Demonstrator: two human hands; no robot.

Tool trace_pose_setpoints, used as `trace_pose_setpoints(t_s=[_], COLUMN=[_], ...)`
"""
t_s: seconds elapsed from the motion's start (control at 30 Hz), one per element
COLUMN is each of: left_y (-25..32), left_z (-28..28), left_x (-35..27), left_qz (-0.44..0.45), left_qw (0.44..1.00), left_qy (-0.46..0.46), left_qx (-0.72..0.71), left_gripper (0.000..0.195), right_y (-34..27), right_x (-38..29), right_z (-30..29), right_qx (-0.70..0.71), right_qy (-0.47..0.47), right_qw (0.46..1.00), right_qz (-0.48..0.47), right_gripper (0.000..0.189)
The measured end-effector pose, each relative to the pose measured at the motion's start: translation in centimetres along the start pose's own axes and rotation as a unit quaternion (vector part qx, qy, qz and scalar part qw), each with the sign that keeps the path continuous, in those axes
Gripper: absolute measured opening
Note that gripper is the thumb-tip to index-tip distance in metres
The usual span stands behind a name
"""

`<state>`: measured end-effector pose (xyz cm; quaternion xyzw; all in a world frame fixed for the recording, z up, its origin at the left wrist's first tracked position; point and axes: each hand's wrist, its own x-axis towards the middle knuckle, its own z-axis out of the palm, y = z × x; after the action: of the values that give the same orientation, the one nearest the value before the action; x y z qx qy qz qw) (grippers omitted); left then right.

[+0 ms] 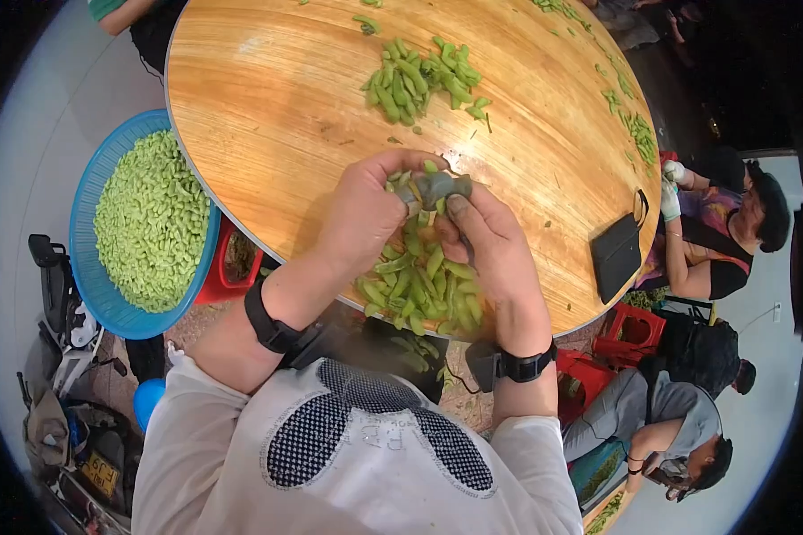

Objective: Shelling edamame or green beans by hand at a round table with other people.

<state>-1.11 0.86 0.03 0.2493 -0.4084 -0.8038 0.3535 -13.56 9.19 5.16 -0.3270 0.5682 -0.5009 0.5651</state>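
My left hand [365, 207] and my right hand [492, 234] meet over the near edge of a round wooden table [274, 134]. Grey coverings, perhaps finger cots, show on some fingertips. Between the fingers of my left hand are green bean pods; a bit of green also shows at my right fingertips. Fingers hide most of what is held, so which hand grips which piece is hard to tell. Below both hands lies a pile of green soybean pods [435, 287] at the table's edge. Another heap of pods [401, 83] lies farther up the tabletop.
A blue plastic basket [80, 247] full of shelled green beans stands left, beside a red stool [224, 274]. A black pouch [615, 257] lies on the table's right side. A gloved person [723, 227] sits at right; another person [676, 414] sits lower right.
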Motion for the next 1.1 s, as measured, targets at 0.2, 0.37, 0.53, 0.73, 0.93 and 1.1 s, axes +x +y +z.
trace_pose_setpoints(t_s=[0.2,0.37,0.53,0.73,0.93,1.1], left_y=[0.5,0.2,0.2,-0.1,1.5,1.3], left_z=[-0.1,-0.2,0.3,0.1,0.6,-1.0], left_x=[-0.2,-0.2,-0.4,-0.1,-0.6,-0.2], left_qz=[-0.001,0.014,0.049,0.098,0.001,-0.053], left_qw=[0.997,0.999,0.997,0.991,0.999,0.981], left_qy=[-0.028,0.018,0.024,0.029,-0.016,-0.142], left_qx=[-0.073,0.045,0.057,0.085,-0.039,-0.121], left_gripper=[0.02,0.023,0.017,0.012,0.015,0.016], right_y=[-0.1,-0.1,0.7,0.7,2.2,0.7], right_x=[-0.1,0.0,0.1,0.4,1.0,0.2], right_z=[0.4,0.1,0.7,0.1,0.3,0.2], right_qx=[0.02,-0.048,-0.169,-0.159,-0.269,-0.055], right_qy=[0.003,-0.009,0.025,-0.014,0.054,0.008], right_qw=[1.0,0.999,0.983,0.984,0.943,0.998], right_qz=[-0.004,-0.013,-0.07,-0.073,-0.188,-0.042], right_gripper=[0.016,0.016,0.016,0.017,0.017,0.013])
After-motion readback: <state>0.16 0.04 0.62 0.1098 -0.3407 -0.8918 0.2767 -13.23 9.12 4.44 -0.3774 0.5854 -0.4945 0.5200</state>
